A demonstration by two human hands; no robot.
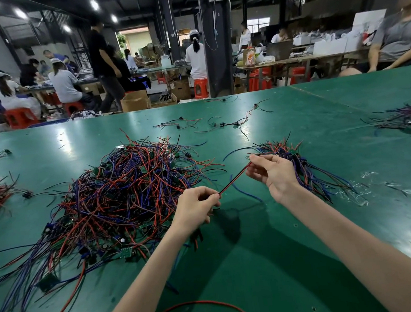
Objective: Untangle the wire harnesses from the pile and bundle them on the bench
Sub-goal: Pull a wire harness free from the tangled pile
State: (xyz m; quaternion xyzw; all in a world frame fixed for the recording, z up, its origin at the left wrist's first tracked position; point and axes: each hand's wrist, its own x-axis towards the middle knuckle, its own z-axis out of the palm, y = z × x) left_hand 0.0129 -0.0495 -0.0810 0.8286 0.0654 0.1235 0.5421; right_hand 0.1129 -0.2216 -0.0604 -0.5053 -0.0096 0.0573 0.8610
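Here we have one harness (234, 179) drawn taut between our hands, lifted above the green bench (305, 234). Our left hand (199, 207) pinches its near end between thumb and curled fingers, and our right hand (274, 173) pinches the far end at the fingertips. The tangled pile (118, 195) of red, blue and black leads with small green boards lies just left of the left hand. The sorted bundle (296, 157) fans out just behind the right hand; we cannot tell whether that hand also touches it.

To do this step well, we judge it best to hold a light, even tension so the red and black leads run side by side. We then check that nothing from the pile trails from the near end. Next we lay the harness onto the bundle with its board end matching the others, so that the leads all point one way. A sharp tug could strain a solder joint, so gentle pulls seem wiser. A loose red wire (212, 303) curls on the bench near us, apart from both heaps.
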